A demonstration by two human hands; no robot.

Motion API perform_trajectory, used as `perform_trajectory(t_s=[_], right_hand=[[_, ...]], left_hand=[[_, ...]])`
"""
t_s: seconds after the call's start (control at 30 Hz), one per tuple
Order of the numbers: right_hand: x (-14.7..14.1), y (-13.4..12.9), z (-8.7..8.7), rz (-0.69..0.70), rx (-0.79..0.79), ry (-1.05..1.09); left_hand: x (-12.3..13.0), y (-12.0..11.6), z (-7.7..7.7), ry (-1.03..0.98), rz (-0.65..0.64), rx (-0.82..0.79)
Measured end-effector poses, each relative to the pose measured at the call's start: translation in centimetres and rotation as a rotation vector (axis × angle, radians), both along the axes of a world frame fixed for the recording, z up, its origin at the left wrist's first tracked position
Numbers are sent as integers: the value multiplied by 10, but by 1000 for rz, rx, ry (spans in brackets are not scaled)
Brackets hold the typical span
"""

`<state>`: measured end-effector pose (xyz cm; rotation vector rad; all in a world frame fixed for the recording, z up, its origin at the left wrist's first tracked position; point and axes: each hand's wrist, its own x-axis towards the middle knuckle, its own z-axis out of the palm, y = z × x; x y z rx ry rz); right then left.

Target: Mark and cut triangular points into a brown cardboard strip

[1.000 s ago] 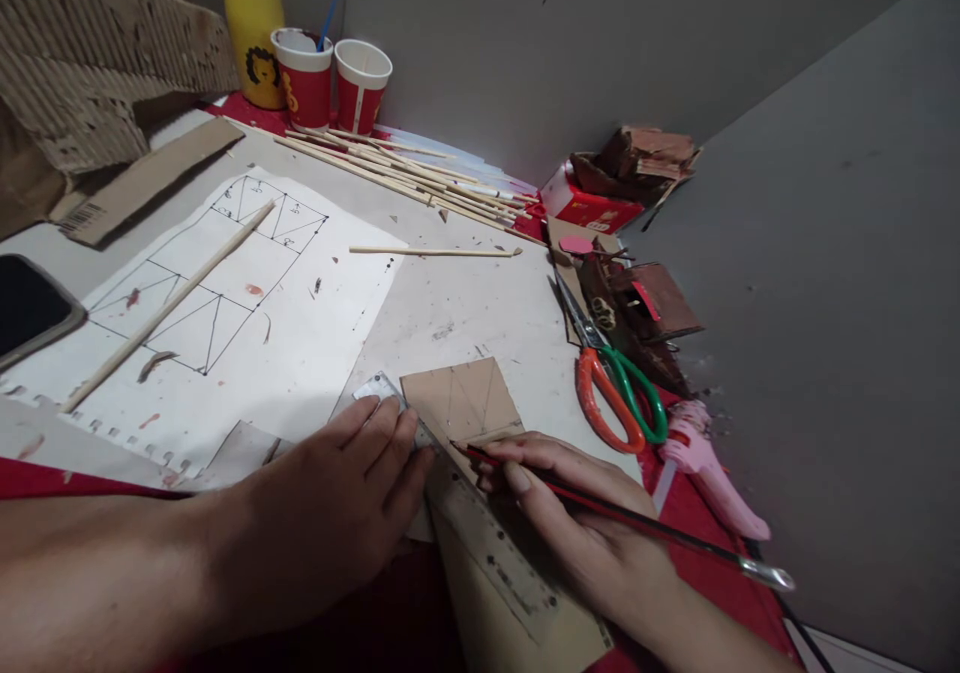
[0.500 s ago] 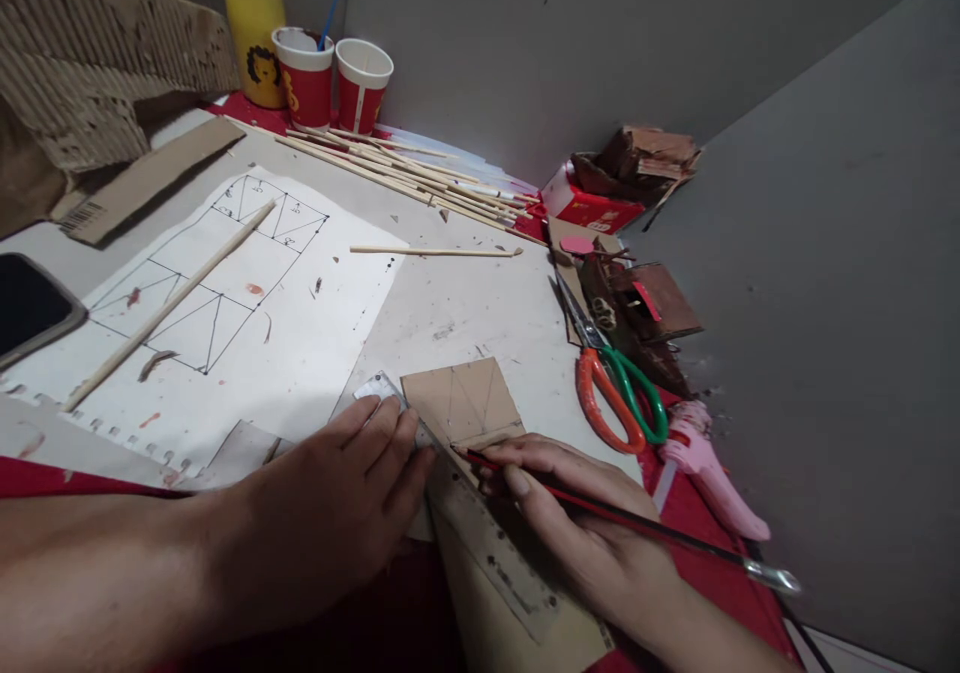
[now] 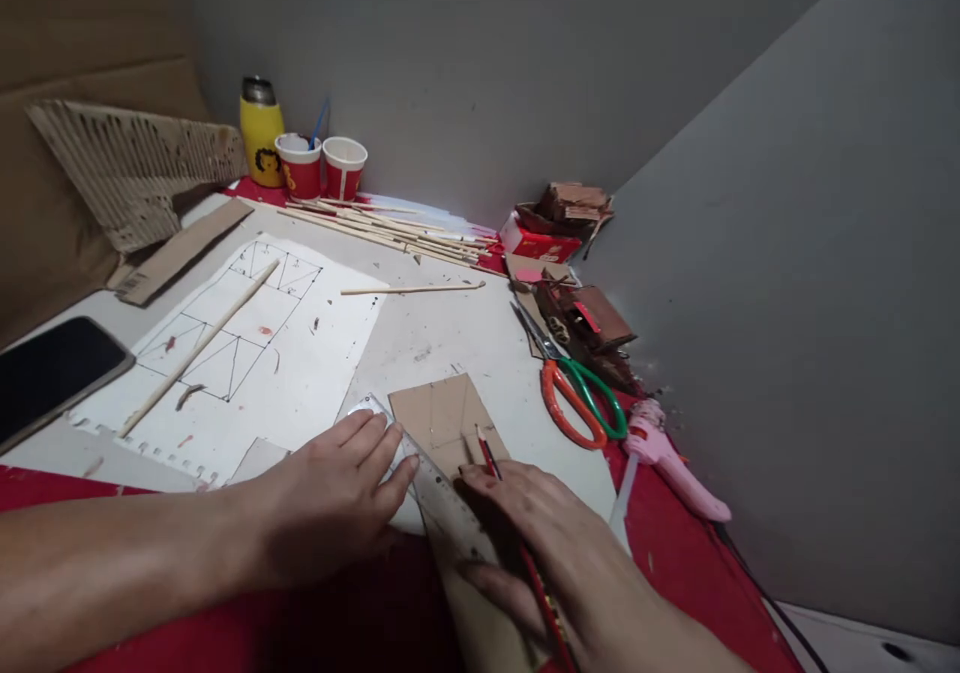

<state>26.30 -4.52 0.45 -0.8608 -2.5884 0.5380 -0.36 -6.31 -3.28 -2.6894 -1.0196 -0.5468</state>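
My left hand (image 3: pixel 337 488) lies over the far end of a steel ruler (image 3: pixel 429 475), its fingers pressed together on it. The ruler slants across a strip of brown cardboard (image 3: pixel 420 408) that has pencil lines near its far end. In my right hand (image 3: pixel 559 533) is a red and black pencil (image 3: pixel 490 458), its tip pointing away from me, above the cardboard. The thumb and fingers of that hand also straddle the near part of the ruler; whether they grip it is hard to tell.
A sheet with a truss drawing (image 3: pixel 330 353) bears one wooden stick (image 3: pixel 202 343). Around it are a phone (image 3: pixel 60 373), paper cups (image 3: pixel 300 168), a yellow bottle (image 3: pixel 261 138) and thin sticks (image 3: pixel 390 228). Scissors (image 3: pixel 574 403) and a pink glue gun (image 3: pixel 679 468) lie at right.
My right hand has shifted its hold: the pencil's tip has left the line by the ruler and its shaft has swung steeper, thumb now by the ruler. The view has tilted up.
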Motion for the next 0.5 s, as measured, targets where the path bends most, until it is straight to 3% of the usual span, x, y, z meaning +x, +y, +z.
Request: perform_trajectory(t_s=[0.1,0.2,0.27,0.4,0.5], right_hand=[[-4,-15,-2,-1,54,-68],[-5,-25,-9,-26,81,-72],[-4,-28,-14,-34,107,-50],[4,-32,-24,-58,111,-27],[10,-34,-26,-104,86,-74]], left_hand=[[-6,3,6,-35,-80,-38],[-15,12,14,-299,-133,-303],[-23,22,18,-494,-23,-426],[-38,49,18,-552,253,-518],[-42,64,18,-508,319,-721]])
